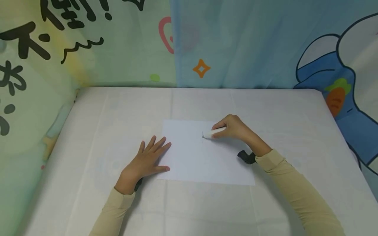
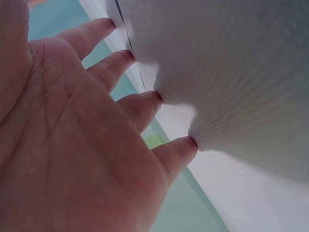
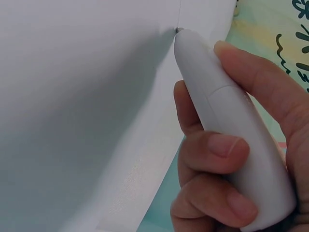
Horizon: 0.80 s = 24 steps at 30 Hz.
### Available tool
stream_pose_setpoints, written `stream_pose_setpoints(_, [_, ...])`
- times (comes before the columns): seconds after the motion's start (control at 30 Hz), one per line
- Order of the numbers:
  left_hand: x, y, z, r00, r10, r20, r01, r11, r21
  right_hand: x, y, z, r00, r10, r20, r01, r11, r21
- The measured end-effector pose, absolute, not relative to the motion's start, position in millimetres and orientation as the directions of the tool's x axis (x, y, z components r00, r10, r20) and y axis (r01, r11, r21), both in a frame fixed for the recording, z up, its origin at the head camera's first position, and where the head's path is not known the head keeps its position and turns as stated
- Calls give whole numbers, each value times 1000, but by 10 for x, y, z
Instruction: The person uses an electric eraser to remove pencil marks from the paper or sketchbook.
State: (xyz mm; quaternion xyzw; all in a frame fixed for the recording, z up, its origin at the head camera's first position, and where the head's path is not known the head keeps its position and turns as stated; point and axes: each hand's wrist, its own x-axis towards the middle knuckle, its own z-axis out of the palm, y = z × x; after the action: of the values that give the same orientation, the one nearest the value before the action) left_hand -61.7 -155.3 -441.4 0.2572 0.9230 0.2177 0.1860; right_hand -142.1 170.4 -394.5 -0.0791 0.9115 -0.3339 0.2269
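A sheet of white paper (image 1: 189, 160) lies flat on the white-covered table. My left hand (image 1: 144, 163) rests at its left edge, fingers spread and nearly straight. In the left wrist view the fingertips (image 2: 181, 147) press down and pucker the surface. My right hand (image 1: 235, 127) grips a thick white pen-shaped device (image 3: 227, 111), thumb on one side and fingers curled round the other. Its small grey tip (image 3: 179, 30) meets the paper right at a short thin dark line (image 3: 180, 14). The device is tilted, its wide end toward the palm.
The white tablecloth (image 1: 124, 111) shows fold creases. Printed curtains (image 1: 236, 42) with cartoon figures and lettering hang behind and to the left of the table. A black strap (image 1: 246, 157) sits at the right wrist, and both forearms wear beige sleeves (image 1: 298, 193).
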Motion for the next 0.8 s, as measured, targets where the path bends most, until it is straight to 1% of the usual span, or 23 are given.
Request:
stream_pose_setpoints(0.23, [-614, -1557, -4422, -801, 557, -220, 401, 771, 495, -1402, 1708, -3946, -879, -311, -362, -3, 762, -648])
stream_pose_setpoints(0.8, [-617, -1554, -4413, -799, 556, -231, 395, 773, 496, -1461, 1715, -3981, -896, -271, -351, 22, 764, -645])
